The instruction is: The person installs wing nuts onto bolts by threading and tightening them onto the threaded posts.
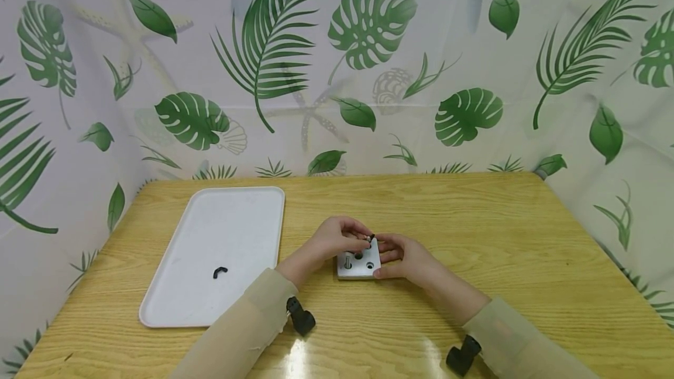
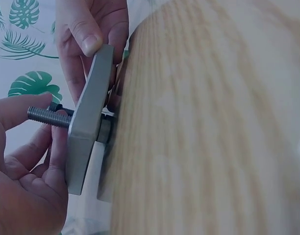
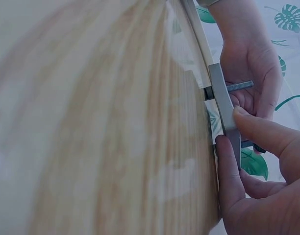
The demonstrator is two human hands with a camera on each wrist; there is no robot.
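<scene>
A square silver metal plate (image 1: 359,274) with several holes is held close over the table. My right hand (image 1: 408,259) grips its right side, thumb on the near corner and fingers behind. Bolts pass up through the plate; one threaded bolt (image 2: 48,116) stands bare on the near left, its dark head (image 2: 106,128) below. At the far bolt (image 3: 246,144), my left hand (image 1: 337,237) pinches a small black wing nut (image 3: 259,148) at the threaded end. Its fingers partly hide that spot in the head view.
On the left lies a white tray (image 1: 237,221) holding another small black wing nut (image 1: 220,272). The wooden table (image 1: 500,238) stretches around, backed by a leaf-printed cloth (image 1: 400,121). Black wrist cameras (image 1: 301,316) sit on both sleeves.
</scene>
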